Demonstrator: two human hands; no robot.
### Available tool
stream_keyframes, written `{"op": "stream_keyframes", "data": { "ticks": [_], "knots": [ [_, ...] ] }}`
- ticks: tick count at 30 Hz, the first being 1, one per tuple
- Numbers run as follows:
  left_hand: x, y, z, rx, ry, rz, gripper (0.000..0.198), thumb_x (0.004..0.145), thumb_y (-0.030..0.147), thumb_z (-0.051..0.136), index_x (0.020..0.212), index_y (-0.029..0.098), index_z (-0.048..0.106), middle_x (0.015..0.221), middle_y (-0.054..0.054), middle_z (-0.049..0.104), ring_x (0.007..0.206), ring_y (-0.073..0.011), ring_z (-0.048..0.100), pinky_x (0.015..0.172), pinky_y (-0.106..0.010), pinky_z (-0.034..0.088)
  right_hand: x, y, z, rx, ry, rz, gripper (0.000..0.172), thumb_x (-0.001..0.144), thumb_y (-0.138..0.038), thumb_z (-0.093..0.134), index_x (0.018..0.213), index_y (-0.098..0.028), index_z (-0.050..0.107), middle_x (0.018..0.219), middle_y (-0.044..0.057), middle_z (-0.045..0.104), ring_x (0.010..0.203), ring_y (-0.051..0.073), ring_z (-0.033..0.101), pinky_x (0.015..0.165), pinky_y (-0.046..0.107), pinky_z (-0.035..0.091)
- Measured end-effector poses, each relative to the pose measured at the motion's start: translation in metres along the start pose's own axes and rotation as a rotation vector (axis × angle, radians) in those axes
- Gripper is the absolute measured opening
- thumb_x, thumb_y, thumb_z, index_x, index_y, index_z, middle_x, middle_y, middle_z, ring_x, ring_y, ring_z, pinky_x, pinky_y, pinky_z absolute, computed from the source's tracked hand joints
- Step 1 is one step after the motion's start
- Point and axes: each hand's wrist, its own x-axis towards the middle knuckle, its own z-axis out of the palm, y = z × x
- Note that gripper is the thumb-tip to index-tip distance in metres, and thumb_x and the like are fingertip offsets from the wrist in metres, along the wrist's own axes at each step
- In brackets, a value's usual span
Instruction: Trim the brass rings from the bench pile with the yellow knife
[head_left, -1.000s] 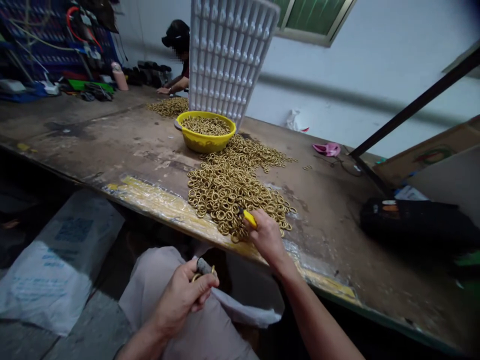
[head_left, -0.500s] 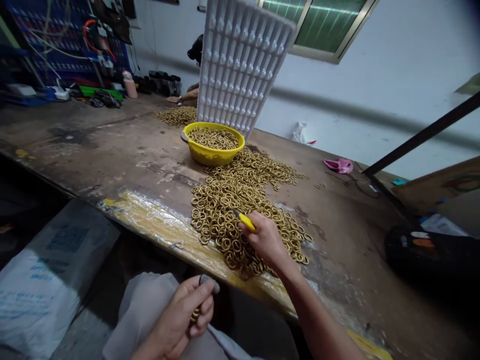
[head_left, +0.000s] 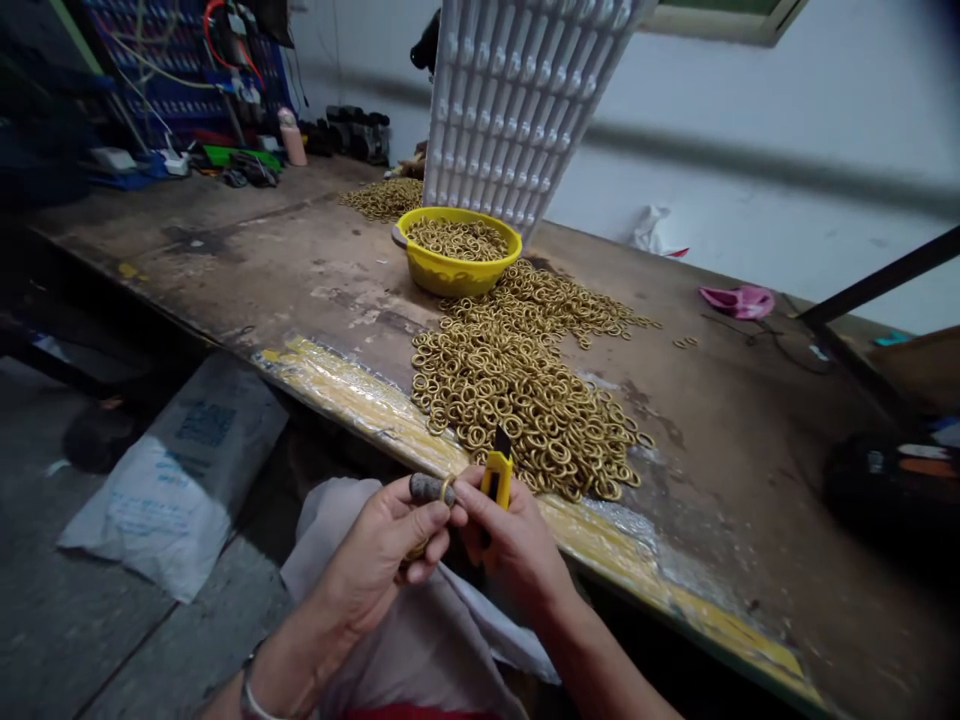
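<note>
My left hand (head_left: 390, 530) is closed around several brass-coloured rings (head_left: 417, 550), partly hidden by its fingers. A dark grey piece (head_left: 427, 488), looking like a fingertip wrap, shows at its index finger. One ring (head_left: 446, 489) stands against the grey piece, with the fingertips of both hands meeting there. My right hand (head_left: 517, 545) grips a yellow utility knife (head_left: 498, 478), its dark blade pointing up and away. Just beyond both hands, a heap of brass-coloured rings (head_left: 517, 390) spreads over the worktable (head_left: 322, 270).
A yellow basin (head_left: 461, 275) full of rings stands behind the heap. Behind it leans a ribbed translucent plastic tray (head_left: 517, 110), partly hiding another person's arm (head_left: 411, 165). Tape covers the table's near edge (head_left: 352, 395). A white sack (head_left: 180, 480) lies on the floor at left.
My right hand has come back from the ring heap to my left hand, still holding the knife. A ring now shows at the grey piece. The view has shifted.
</note>
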Motion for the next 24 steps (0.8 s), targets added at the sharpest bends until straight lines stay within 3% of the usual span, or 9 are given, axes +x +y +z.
{"op": "stream_keyframes", "data": {
  "ticks": [3, 7, 9, 13, 17, 20, 22, 24],
  "knots": [
    [-0.013, 0.002, 0.004, 0.039, 0.002, -0.006, 0.034, 0.069, 0.039, 0.081, 0.080, 0.012, 0.063, 0.062, 0.001, 0.057, 0.044, -0.0021, 0.037, 0.038, -0.014, 0.023, -0.013, -0.005, 0.002, -0.153, -0.042, -0.102, 0.037, 0.088, -0.048, 0.056, 0.069, -0.017, 0.055, 0.051, -0.006, 0.040, 0.044, 0.007, 0.032, 0.044, 0.022, 0.026],
    [-0.030, 0.000, 0.006, 0.114, 0.012, 0.035, 0.036, 0.072, 0.045, 0.077, 0.078, 0.015, 0.058, 0.052, 0.005, 0.049, 0.042, -0.0036, 0.036, 0.038, -0.015, 0.023, -0.035, -0.014, -0.001, -0.703, -0.015, -0.414, 0.022, 0.092, -0.028, 0.051, 0.076, -0.018, 0.061, 0.071, 0.001, 0.058, 0.064, 0.012, 0.050, 0.062, 0.025, 0.037],
    [-0.037, -0.003, 0.006, 0.173, 0.011, 0.077, 0.038, 0.074, 0.048, 0.074, 0.077, 0.016, 0.055, 0.052, 0.006, 0.048, 0.042, -0.0042, 0.036, 0.039, -0.015, 0.024, -0.046, -0.016, -0.003, -0.966, 0.006, -0.480, 0.015, 0.088, -0.016, 0.051, 0.086, -0.019, 0.065, 0.079, 0.003, 0.063, 0.070, 0.015, 0.054, 0.066, 0.026, 0.038],
    [-0.046, -0.011, 0.002, 0.380, -0.005, 0.174, 0.034, 0.083, 0.050, 0.064, 0.080, 0.017, 0.055, 0.054, 0.005, 0.048, 0.045, -0.0061, 0.038, 0.041, -0.017, 0.028, -0.061, -0.015, -0.002, -1.243, 0.056, -0.423, 0.024, 0.077, -0.004, 0.052, 0.090, -0.019, 0.065, 0.082, 0.004, 0.066, 0.072, 0.016, 0.059, 0.065, 0.026, 0.038],
    [-0.053, -0.013, 0.001, 0.564, 0.027, 0.229, 0.028, 0.085, 0.043, 0.062, 0.074, 0.018, 0.054, 0.056, 0.004, 0.045, 0.049, -0.0083, 0.037, 0.045, -0.019, 0.030, -0.063, -0.009, -0.003, -1.376, 0.077, -0.403, 0.018, 0.080, -0.007, 0.053, 0.087, -0.020, 0.063, 0.081, 0.004, 0.067, 0.070, 0.017, 0.060, 0.062, 0.026, 0.035],
    [-0.062, -0.011, 0.001, 0.604, 0.046, 0.217, 0.024, 0.084, 0.037, 0.062, 0.071, 0.019, 0.054, 0.056, 0.004, 0.042, 0.050, -0.0097, 0.036, 0.045, -0.021, 0.027, -0.055, -0.002, -0.021, -1.528, 0.164, -0.275, 0.022, 0.077, -0.003, 0.051, 0.085, -0.019, 0.062, 0.080, 0.005, 0.069, 0.069, 0.018, 0.061, 0.060, 0.027, 0.032],
    [-0.066, -0.012, -0.002, 0.587, 0.021, 0.197, 0.023, 0.082, 0.035, 0.064, 0.068, 0.019, 0.055, 0.057, 0.003, 0.042, 0.051, -0.0103, 0.036, 0.045, -0.022, 0.027, -0.047, 0.001, -0.041, -1.616, 0.325, -0.108, 0.023, 0.074, 0.001, 0.049, 0.080, -0.018, 0.061, 0.072, 0.006, 0.068, 0.063, 0.018, 0.059, 0.057, 0.028, 0.028],
    [-0.062, -0.015, -0.006, 0.534, -0.050, 0.129, 0.027, 0.080, 0.040, 0.066, 0.068, 0.019, 0.054, 0.054, 0.005, 0.038, 0.049, -0.0093, 0.031, 0.045, -0.023, 0.024, -0.037, 0.000, -0.059, -1.585, 0.418, -0.136, 0.022, 0.074, 0.000, 0.047, 0.079, -0.018, 0.059, 0.072, 0.005, 0.067, 0.064, 0.018, 0.059, 0.059, 0.027, 0.029]
  ]
}}
